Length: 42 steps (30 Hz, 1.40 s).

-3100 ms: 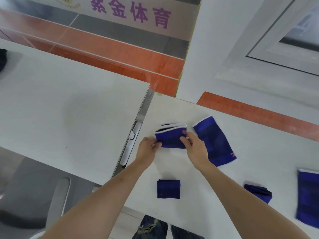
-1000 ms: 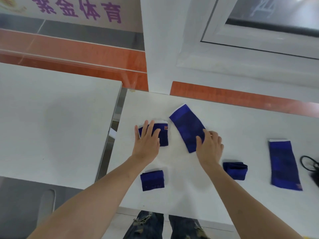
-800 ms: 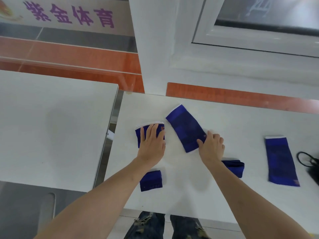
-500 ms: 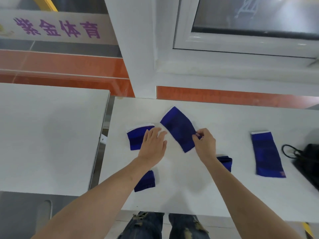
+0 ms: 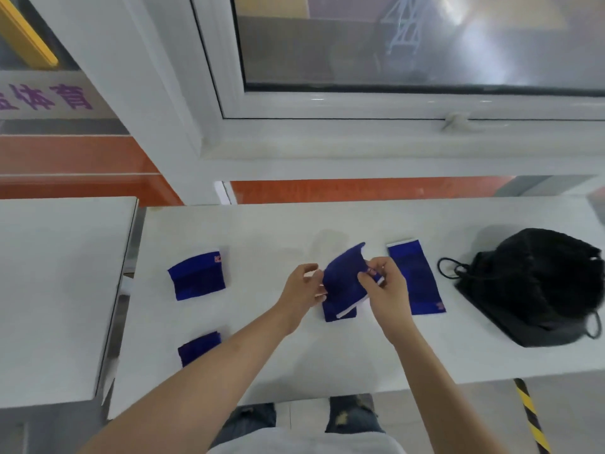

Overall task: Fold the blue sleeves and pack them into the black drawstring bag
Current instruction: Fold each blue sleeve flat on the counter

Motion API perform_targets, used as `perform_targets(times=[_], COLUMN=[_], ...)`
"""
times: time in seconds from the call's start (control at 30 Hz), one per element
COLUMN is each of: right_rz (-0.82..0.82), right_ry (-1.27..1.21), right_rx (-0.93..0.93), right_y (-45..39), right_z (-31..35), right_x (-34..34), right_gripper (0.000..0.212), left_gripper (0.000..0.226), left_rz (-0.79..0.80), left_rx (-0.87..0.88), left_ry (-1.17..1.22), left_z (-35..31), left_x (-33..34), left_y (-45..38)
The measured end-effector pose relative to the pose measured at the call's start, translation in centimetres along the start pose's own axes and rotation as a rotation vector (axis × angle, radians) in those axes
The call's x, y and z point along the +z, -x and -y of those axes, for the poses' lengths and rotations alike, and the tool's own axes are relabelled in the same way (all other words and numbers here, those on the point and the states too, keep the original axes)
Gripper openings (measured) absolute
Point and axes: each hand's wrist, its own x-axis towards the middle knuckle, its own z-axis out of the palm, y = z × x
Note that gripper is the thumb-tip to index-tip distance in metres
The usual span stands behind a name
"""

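Both my hands hold one blue sleeve [image 5: 342, 276] just above the white table [image 5: 262, 231]; my left hand [image 5: 302, 290] pinches its left edge and my right hand [image 5: 381, 283] grips its right end. Under it lies a folded blue sleeve [image 5: 339, 314]. A flat unfolded sleeve [image 5: 414, 280] lies to the right. Further left sit a folded sleeve [image 5: 198, 278] and a smaller folded one [image 5: 198, 347] near the front edge, partly behind my left forearm. The black drawstring bag [image 5: 537, 283] rests at the far right.
A second white table [image 5: 59, 290] stands to the left across a narrow gap. A window frame and white sill run behind the table. My legs show below the front edge, and a yellow-black striped strip [image 5: 530, 417] marks the floor at the right.
My left hand left the folded sleeve at the left and joined the right on the middle sleeve, which is now lifted. The view swung right, bringing the black bag into sight.
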Motion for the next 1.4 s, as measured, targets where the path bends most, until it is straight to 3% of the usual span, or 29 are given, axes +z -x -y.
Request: perform_targets(times=[0.23,0.4,0.53,0.73,0.93,1.1,1.4], right_rz=[0.165,0.217,0.241,0.316,0.278,0.258,0.273], right_ry=[-0.023,-0.07,0.029,0.211,0.351,0.658,0.755], right_rx=[0.034,0.1,0.126,0.073,-0.121,-0.298,-0.224], right_y=[-3.2,-7.4,-10.8,-13.7,-14.6,-14.8,-15.3], right_z=[-5.1,-8.1,-9.4,-12.2,-15.2,-18.2,-20.3], right_x=[-9.3,-15.3,-18.1,-19.6,-20.1,-20.0,-19.0], right_gripper=[0.054,0.05,0.039,0.052,0.052,0.059,0.062], left_gripper=[0.043,0.049,0.064,0.075,0.079,0.079,0.089], left_rz=[-0.012,0.053,0.163,0.114,0.082,0.037,-0.012], left_rx=[0.173,0.179,0.19,0.168,0.266,0.297,0.388], left_ry=[-0.164,-0.242,-0.406,-0.674,-0.833,-0.957,-1.081], left_z=[0.0,0.0,0.6,3.1,5.5,7.5,10.1], left_x=[9.1,14.4,17.6,20.0,21.6,22.8,23.2], left_y=[-0.8,-2.0,-3.4,-6.3,-9.6,-11.0,-12.5])
